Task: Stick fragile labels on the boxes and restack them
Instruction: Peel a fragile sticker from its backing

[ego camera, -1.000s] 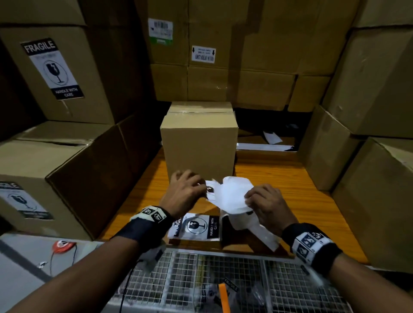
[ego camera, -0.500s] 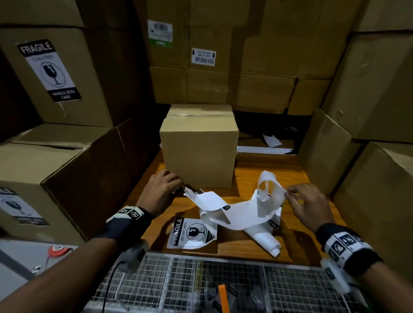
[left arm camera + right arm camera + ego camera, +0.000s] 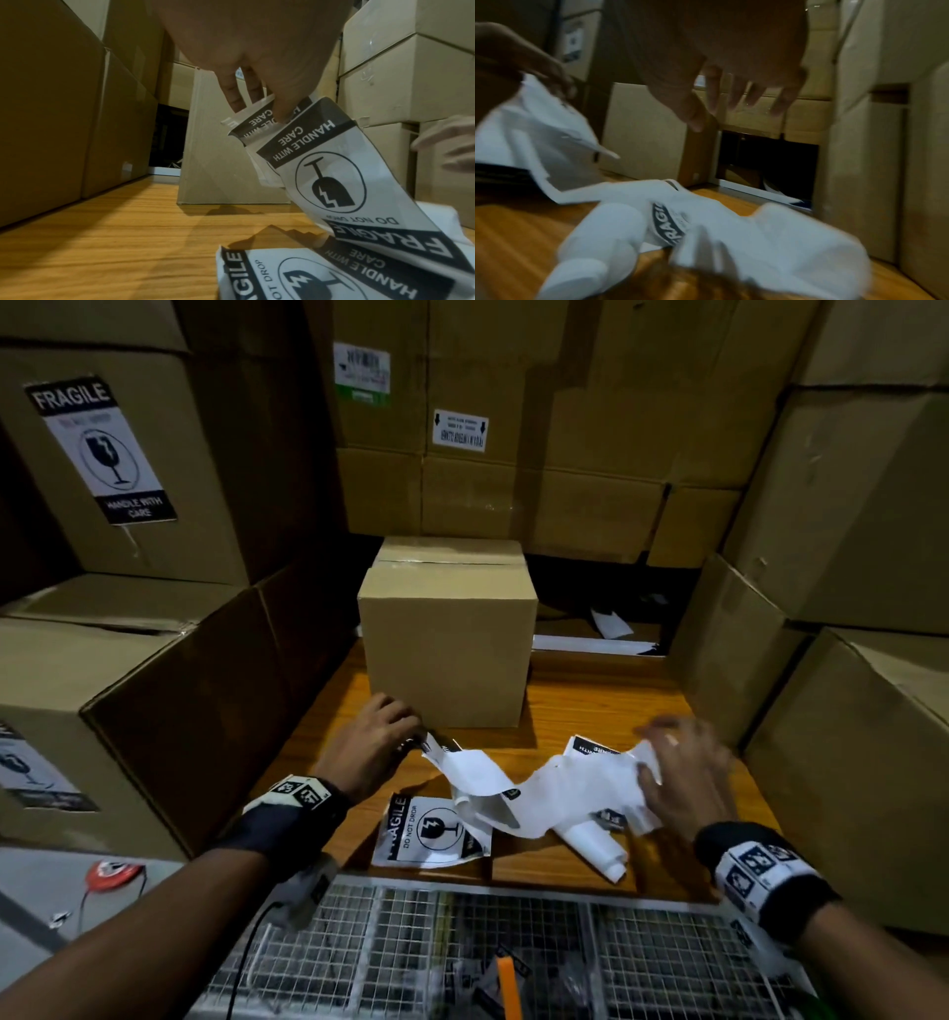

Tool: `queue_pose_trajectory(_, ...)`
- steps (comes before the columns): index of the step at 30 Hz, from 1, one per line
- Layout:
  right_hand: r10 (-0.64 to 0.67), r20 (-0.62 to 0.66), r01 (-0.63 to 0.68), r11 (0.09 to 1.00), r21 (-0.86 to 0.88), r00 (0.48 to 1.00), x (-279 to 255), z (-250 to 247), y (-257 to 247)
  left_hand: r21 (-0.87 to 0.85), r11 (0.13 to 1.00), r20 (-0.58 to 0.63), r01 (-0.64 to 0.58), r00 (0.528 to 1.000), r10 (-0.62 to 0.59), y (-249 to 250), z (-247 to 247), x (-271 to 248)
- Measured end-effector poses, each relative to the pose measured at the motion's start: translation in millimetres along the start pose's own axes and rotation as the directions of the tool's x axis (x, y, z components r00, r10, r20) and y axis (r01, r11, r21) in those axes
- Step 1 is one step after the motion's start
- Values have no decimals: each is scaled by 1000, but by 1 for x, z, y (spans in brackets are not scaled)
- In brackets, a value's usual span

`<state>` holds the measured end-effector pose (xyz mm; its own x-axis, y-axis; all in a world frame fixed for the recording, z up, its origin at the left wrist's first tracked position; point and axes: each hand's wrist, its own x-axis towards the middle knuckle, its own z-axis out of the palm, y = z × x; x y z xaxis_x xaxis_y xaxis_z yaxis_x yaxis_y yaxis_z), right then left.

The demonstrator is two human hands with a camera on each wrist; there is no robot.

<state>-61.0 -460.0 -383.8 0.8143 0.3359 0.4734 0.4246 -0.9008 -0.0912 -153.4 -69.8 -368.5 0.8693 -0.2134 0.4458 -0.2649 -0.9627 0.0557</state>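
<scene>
From my head, the box (image 3: 449, 639) stands on the worktop (image 3: 606, 706). Before it my left hand (image 3: 372, 744) pinches the label strip (image 3: 544, 788); my right hand (image 3: 685, 773) blurs over its other end.

At my left wrist, my thumb and fingers (image 3: 235, 95) clamp a label (image 3: 331, 168).

At my right wrist, my fingers (image 3: 734, 95) hang spread, released, above the strip.

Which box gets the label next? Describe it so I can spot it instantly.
On the wooden tabletop, ringed by large stacked cartons, one small cardboard box stands alone beyond the left hand. Unlike the left cartons, its front is bare, with no fragile label.
</scene>
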Motion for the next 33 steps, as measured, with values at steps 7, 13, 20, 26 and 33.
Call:
queue_pose_trajectory(7,-466,445,480,873,90,765,-9,37,-73,-37,999,-15,-3,1000,2,8,-3,-2)
queue_pose_trajectory(13,-392,408,402,913,65,825,0,49,-93,-78,997,-67,13,998,-18,9,-11,-14)
queue_pose_trajectory(20,-266,40,217,855,470,963,20,42,-114,-113,994,-62,-2,998,-5,3,-4,-20)
queue_pose_trajectory(26,-384,-180,419,738,530,905,47,26,-114,-100,994,-48,33,998,-38,0,-4,-21)
queue_pose_trajectory(33,-109,63,26,665,746,992,61,11,-117,33,993,-15,-118,993,118,7,5,-25)
